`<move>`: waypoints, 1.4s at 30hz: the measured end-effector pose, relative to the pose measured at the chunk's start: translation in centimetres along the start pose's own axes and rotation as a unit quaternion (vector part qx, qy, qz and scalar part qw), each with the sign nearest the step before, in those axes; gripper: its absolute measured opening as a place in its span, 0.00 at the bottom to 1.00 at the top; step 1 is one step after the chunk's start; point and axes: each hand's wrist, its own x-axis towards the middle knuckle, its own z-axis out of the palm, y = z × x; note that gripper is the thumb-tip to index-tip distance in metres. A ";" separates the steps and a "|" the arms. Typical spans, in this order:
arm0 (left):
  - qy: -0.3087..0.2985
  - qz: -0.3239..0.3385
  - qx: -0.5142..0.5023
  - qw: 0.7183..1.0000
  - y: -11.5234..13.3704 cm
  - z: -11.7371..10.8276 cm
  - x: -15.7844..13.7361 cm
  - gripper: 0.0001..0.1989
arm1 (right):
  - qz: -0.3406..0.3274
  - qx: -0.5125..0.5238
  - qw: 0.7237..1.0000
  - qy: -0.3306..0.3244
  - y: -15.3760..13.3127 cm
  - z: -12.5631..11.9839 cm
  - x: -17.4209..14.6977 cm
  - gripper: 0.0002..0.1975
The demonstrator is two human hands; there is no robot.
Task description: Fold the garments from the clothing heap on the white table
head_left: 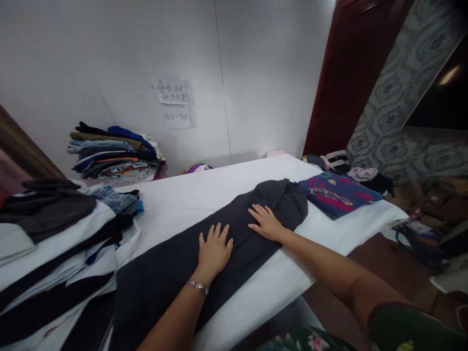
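Observation:
A dark grey garment (168,265) lies lengthwise across the white-covered table (175,207), folded into a long strip with a bunched far right end. Its exact kind is hard to make out. My left hand (215,247) rests flat on the middle of it, fingers spread, a metal band at the wrist. Further along, toward the bunched end, my right hand (266,223) also presses flat with fingers apart. Just beyond that end lies a folded navy patterned garment (338,192).
Loose clothes (66,258) are heaped at the left. Behind them, a stack of folded clothes (115,153) stands against the white wall, which bears paper signs (175,91). More clothes (338,160) lie past the table's far right corner; boxes (435,200) stand at the right.

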 end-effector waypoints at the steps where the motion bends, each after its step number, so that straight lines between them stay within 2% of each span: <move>1: -0.003 -0.001 -0.002 1.000 -0.1 -0.1 0.0 0.26 | 0.003 0.001 1.000 0.002 0.0 0.2 -0.1 0.34; 3: -0.003 -0.005 -0.002 1.000 -0.4 -0.6 0.0 0.26 | 0.007 0.002 1.000 0.007 0.1 0.3 0.0 0.34; 8: 0.043 -0.042 0.030 0.998 -2.1 -1.5 0.2 0.28 | 0.009 0.000 1.000 0.014 0.4 0.4 0.1 0.34; 13: -0.044 -0.076 -0.012 0.996 -2.5 -0.5 0.0 0.30 | 0.006 -0.014 1.000 0.022 0.5 0.8 -0.2 0.33; 19: -0.049 -0.097 -0.046 0.993 -2.5 -0.5 -1.0 0.32 | -0.003 -0.017 0.998 0.060 1.4 1.8 -0.4 0.30; 23: -0.045 -0.139 -0.035 0.989 -3.3 -1.1 -3.9 0.35 | -0.020 -0.021 0.997 0.071 1.9 2.2 -0.6 0.30; 29: -0.001 -0.177 0.014 0.984 -3.5 -1.7 -8.8 0.35 | -0.033 -0.019 0.996 0.084 2.8 2.7 -0.7 0.30; 34: 0.056 -0.257 0.032 0.964 -5.1 -2.5 -11.3 0.27 | -0.052 -0.009 0.994 0.097 3.4 3.2 -0.7 0.31; 39: 0.103 -0.318 0.003 0.943 -7.0 -3.5 -13.4 0.19 | -0.055 0.012 0.993 0.104 3.4 3.1 -0.7 0.31; 42: 0.152 -0.292 -0.027 0.944 -7.0 -3.9 -14.7 0.16 | -0.049 0.043 0.991 0.114 3.2 2.4 -0.8 0.30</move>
